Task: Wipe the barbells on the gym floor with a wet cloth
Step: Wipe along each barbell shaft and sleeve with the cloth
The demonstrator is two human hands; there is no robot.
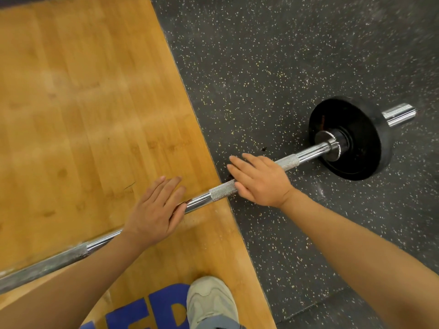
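A chrome barbell (199, 200) lies slantwise across the wood platform and the speckled rubber floor — knurled in bands, with one black plate (351, 138) near its right end.

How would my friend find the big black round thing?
Start on the dark speckled rubber floor right of the yellow wooden platform. Follow the shiny chrome barbell bar away from the right hand. The black round weight plate sits near its end, the only black disc there.

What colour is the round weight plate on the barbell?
Black, the round weight plate, best seen in the head view.
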